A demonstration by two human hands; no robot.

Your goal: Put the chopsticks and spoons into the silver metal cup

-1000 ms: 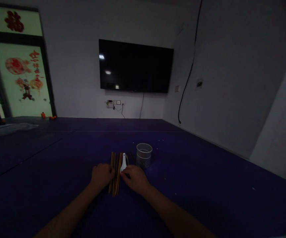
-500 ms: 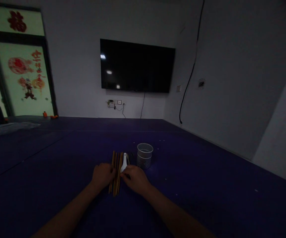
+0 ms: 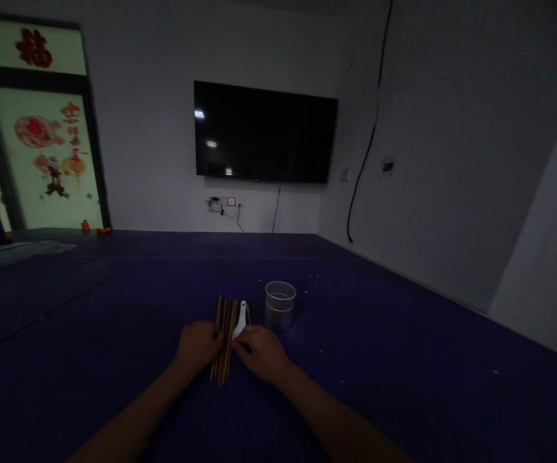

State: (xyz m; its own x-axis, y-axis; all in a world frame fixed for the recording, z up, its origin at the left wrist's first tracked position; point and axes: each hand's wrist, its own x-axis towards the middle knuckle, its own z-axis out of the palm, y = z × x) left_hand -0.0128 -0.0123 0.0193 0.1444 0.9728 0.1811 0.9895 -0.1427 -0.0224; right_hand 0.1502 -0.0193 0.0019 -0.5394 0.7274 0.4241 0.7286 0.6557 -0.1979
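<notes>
Several wooden chopsticks (image 3: 222, 366) lie side by side on the dark blue surface, pointing away from me. My left hand (image 3: 198, 344) is closed at their left side, its fingertips curled against the sticks. A white spoon (image 3: 242, 315) lies along their right side, handle pointing away. My right hand (image 3: 262, 352) is closed over the spoon's bowl end, which its fingers partly hide; the fingertips also come close to the chopsticks. Just beyond my right hand stands an upright grey metal cup (image 3: 279, 307). A thin dark item between spoon and cup is too dim to name.
The dark blue surface (image 3: 404, 386) stretches to the walls, with small white specks near the cup. A television (image 3: 265, 132) hangs on the far wall, and a black cable (image 3: 368, 151) runs down the right corner. Plastic sheeting (image 3: 18, 252) lies far left.
The view has shifted slightly. Both hands keep their places at the chopsticks and spoon, and the cup stands where it was.
</notes>
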